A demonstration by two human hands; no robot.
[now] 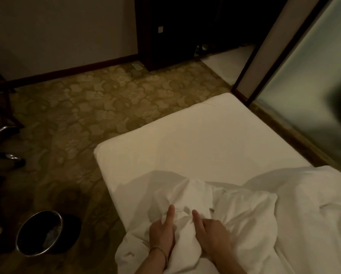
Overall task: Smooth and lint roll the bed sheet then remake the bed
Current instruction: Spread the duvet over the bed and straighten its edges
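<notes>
A white duvet [254,210] lies bunched across the near part of the bed, piled up at the right. My left hand [162,232] and my right hand [211,234] both clutch a gathered fold of it at the bottom centre, index fingers pointing forward. The two hands are close together, with a ridge of fabric between them. Beyond the duvet the bed sheet [195,139] is stretched flat and smooth over the mattress, out to its far corner. No lint roller is in view.
Patterned carpet [86,107] surrounds the bed on the left and far side. A round metal bin [39,232] stands on the floor at lower left, shoes beside it at the left edge. A frosted glass partition [308,76] runs along the right; a dark cabinet stands at the back.
</notes>
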